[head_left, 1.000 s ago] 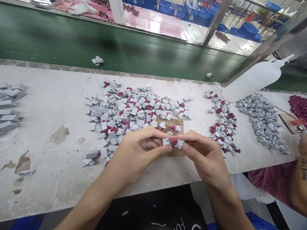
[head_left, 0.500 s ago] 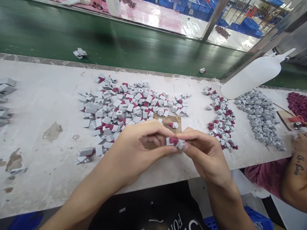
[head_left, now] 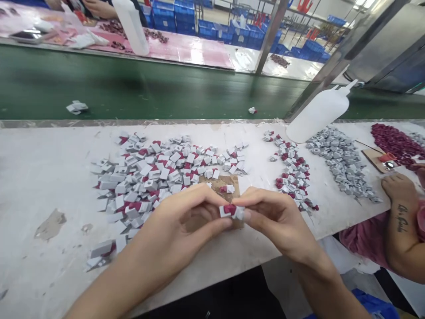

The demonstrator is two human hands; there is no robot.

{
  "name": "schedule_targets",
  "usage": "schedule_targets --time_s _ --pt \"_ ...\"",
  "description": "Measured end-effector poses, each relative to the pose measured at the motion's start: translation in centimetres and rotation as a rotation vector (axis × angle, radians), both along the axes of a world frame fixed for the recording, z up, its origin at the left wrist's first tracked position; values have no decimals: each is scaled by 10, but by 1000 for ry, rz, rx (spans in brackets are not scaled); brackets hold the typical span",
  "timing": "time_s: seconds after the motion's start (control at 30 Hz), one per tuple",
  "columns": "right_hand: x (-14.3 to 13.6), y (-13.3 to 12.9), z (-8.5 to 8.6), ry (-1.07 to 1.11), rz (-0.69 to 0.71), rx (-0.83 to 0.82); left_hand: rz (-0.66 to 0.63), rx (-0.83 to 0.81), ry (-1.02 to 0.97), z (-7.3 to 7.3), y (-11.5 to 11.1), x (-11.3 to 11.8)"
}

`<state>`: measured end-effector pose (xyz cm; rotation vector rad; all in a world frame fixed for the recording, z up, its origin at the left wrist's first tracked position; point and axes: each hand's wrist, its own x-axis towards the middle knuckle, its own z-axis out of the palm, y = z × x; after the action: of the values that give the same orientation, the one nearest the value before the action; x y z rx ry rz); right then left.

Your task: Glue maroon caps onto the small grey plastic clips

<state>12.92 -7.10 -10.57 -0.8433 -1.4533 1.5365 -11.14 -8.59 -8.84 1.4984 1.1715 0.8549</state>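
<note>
Between my fingertips is a small grey and dark-red plastic part (head_left: 229,210), held above the table's near side. My left hand (head_left: 186,221) pinches its left end with thumb and forefinger. My right hand (head_left: 279,217) grips the right, grey end the same way. Just beyond my fingers a similar part (head_left: 227,189) lies on a brown cardboard piece (head_left: 234,180). A broad heap of grey and dark-red parts (head_left: 146,170) spreads to the left, partly hidden by my left hand. To the right lies a narrower strip of smaller such parts (head_left: 294,164).
A white squeeze bottle (head_left: 318,116) leans by a metal post. Beyond the table runs a green conveyor belt (head_left: 159,95) with two small pieces on it. Farther right are a grey heap (head_left: 345,161), a dark-red heap (head_left: 392,144) and a co-worker's tattooed arm (head_left: 403,221).
The view has tilted up and shifted right, so more of the far bench shows. Both hands keep hold of the part, which has turned slightly between my fingers.
</note>
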Motion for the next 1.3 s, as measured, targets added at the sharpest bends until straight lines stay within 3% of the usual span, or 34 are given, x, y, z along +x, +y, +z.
schedule_targets --time_s 0.07,0.13,0.23,0.3,0.4,0.47,0.53,0.63,0.7,0.77,0.97,1.07,1.17,1.3 --pt "9 24 4 -145 -29 56 20 23 119 5 23 -7" --pt "20 61 10 -372 -147 152 131 70 268 11 57 -17" --pt "25 137 17 -758 -367 277 348 110 477 17 117 -35" --pt "20 192 17 -872 -431 299 435 109 552 15 157 -44" --pt "2 263 8 -896 -457 298 480 91 584 4 208 -49" --pt "-11 295 -1 -882 -439 298 485 65 585 -8 237 -48" --pt "-20 314 -8 -846 -408 284 482 33 576 -18 260 -48" --pt "-29 320 -12 -758 -369 225 514 21 551 -25 275 -51" --pt "-33 309 -9 -657 -334 186 552 46 527 -21 269 -52" --pt "-35 288 -4 -524 -277 157 542 85 483 -13 249 -48" --pt "-42 180 20 -140 -114 91 188 283 113 10 143 -14" --pt "-41 123 31 -100 -133 98 174 345 -55 15 92 -5" --pt "-30 74 31 -250 -173 187 164 227 -126 19 45 -4" --pt "-15 23 12 -336 -140 275 192 -5 -237 17 -11 2"
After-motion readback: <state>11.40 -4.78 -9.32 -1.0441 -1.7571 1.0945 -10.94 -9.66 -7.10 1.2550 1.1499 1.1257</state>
